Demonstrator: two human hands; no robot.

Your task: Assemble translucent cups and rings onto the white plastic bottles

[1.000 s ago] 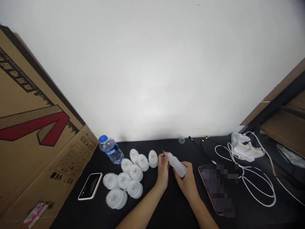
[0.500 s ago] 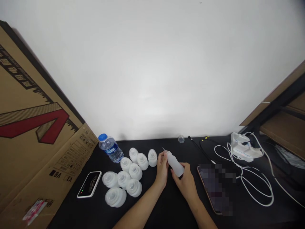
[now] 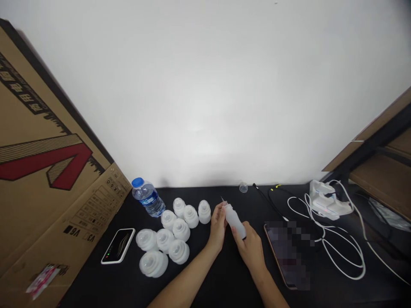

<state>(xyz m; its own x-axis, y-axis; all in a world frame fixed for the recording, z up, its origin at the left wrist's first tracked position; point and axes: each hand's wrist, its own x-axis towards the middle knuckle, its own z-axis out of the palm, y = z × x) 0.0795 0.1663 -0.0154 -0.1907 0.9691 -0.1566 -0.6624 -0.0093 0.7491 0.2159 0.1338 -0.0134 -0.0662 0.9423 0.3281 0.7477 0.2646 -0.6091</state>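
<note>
A translucent white squeeze bottle (image 3: 235,220) with a thin pointed tip is held tilted between both hands, its tip toward the upper left. The fingers of my left hand (image 3: 218,226) pinch it at the neck, just below the tip. Lower down, my right hand (image 3: 251,246) grips the body near its base. Several white capped bottles (image 3: 180,230) stand upright in a group left of my left hand, and one more (image 3: 204,211) stands just beside that hand.
At the left are a blue-capped water bottle (image 3: 149,197), a white-edged device (image 3: 118,246) and a large cardboard box (image 3: 93,205). A small clear cap (image 3: 243,187) lies near the wall. To the right are a phone (image 3: 282,256), a white power strip (image 3: 329,199) and cables.
The held bottle has tilted slightly more upright. My right hand has shifted its grip on the lower body. The whole view has moved a little.
</note>
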